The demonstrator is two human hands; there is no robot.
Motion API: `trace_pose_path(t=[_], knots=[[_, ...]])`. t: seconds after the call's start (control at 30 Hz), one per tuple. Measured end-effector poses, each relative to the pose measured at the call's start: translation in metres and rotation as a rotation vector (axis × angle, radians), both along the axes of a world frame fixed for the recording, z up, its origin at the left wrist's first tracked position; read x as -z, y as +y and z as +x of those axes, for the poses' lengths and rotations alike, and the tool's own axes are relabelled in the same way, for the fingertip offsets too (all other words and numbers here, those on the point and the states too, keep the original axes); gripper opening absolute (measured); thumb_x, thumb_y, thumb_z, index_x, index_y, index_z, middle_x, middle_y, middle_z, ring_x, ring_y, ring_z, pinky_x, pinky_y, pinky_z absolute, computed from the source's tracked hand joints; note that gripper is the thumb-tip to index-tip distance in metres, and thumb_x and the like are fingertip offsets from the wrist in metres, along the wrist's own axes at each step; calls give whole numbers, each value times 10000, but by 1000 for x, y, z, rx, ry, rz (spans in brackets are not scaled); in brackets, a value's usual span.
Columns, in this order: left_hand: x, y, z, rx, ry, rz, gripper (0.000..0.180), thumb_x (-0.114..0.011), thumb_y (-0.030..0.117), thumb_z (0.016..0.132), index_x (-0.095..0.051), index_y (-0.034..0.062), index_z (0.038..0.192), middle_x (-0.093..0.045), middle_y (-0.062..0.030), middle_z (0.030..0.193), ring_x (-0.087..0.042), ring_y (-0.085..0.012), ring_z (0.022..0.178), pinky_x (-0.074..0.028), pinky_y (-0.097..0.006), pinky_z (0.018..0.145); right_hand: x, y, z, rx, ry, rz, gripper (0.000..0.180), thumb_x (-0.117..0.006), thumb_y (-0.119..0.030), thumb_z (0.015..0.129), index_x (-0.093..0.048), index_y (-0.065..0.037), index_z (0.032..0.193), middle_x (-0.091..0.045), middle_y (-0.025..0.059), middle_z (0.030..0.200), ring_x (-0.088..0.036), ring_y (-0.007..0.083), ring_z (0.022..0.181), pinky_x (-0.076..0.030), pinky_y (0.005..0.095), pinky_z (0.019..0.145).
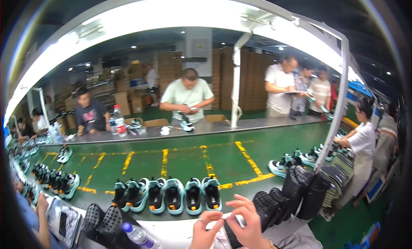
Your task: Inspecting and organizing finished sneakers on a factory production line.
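Observation:
Both my hands are raised close together at the lower middle, in front of a row of shoes. My left hand (207, 230), with a ring on one finger, has its thumb and fingertips pinched together. Beside it, my right hand (249, 225) curls thumb and forefinger toward each other in a pinch. Whatever they hold, if anything, is too small to make out. Just beyond stand several black and teal sneakers (174, 196) side by side, with orange spots inside. Under my hands, a dark object (232, 237) is mostly covered.
Black perforated pieces (267, 206) stand right of my hands; similar ones (99, 221) are at left, by a purple-capped bottle (139, 235). A green belt (148, 163) with yellow marks runs across. A white post (337, 103) rises at right. People work beyond the grey ledge (214, 129).

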State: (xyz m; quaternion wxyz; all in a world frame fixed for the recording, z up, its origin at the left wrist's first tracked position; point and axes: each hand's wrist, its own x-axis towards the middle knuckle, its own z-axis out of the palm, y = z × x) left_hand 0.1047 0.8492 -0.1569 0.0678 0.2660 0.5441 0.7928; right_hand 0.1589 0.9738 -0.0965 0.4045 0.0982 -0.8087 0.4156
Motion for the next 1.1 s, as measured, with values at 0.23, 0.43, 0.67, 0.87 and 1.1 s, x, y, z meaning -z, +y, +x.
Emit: trace_pose_path(t=[0.23,0.43,0.67,0.87,1.1], knots=[[-36,-12,54,155,-144,146,224,-582,-9,849,-551,16,1070,-606,-52,990,-587,-114,904,-468,-242,817,-20,-15,44,29,265,113,137,-685,-1,712,-578,-36,791,-609,72,703,-618,265,732,-507,332,712],[-53,-23,87,141,-79,119,162,-585,-18,778,-591,-61,934,-626,-110,901,-595,-154,847,-464,-274,783,-14,-4,72,-71,128,6,242,-767,-75,689,-538,-61,768,-627,80,819,-625,311,898,-505,365,699],[-60,-18,100,83,-27,123,216,-655,-31,727,-584,-74,926,-632,-138,881,-605,-183,838,-467,-279,773,-20,6,87,-12,100,230,245,-758,-184,695,-546,-70,654,-587,50,667,-617,220,684,-487,303,568],[-67,-19,104,38,10,39,219,-656,-33,706,-594,-76,912,-635,-143,871,-608,-189,837,-465,-282,777,-24,8,89,36,151,345,241,-763,-203,681,-560,-83,631,-583,29,665,-609,191,678,-489,294,588],[-61,-24,105,-2,18,-113,205,-638,-42,687,-600,-85,884,-639,-140,848,-611,-191,797,-467,-286,748,-28,14,91,113,242,557,250,-779,-200,667,-563,-84,614,-567,12,629,-616,188,672,-505,298,609]])
